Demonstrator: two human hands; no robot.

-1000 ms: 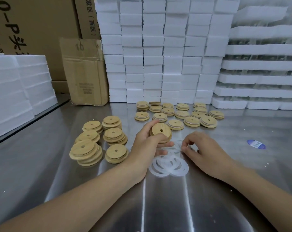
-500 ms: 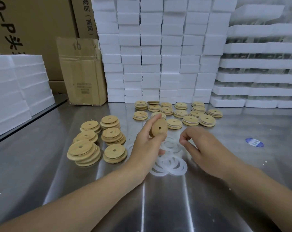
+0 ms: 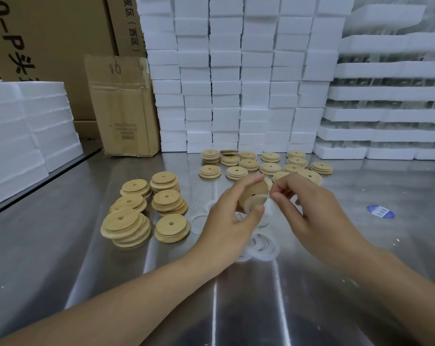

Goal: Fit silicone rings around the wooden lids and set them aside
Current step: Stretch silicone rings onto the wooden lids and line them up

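The left hand (image 3: 226, 221) is gripping the lid (image 3: 255, 193) while the right hand (image 3: 318, 216) is pinching the ring (image 3: 267, 208), which uneven pulling could twist.

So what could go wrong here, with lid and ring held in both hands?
The silicone ring looks only partly over the wooden lid, so it may slip off or seat unevenly. If the left hand loses its grip, the lid drops onto the loose rings below and scatters them.
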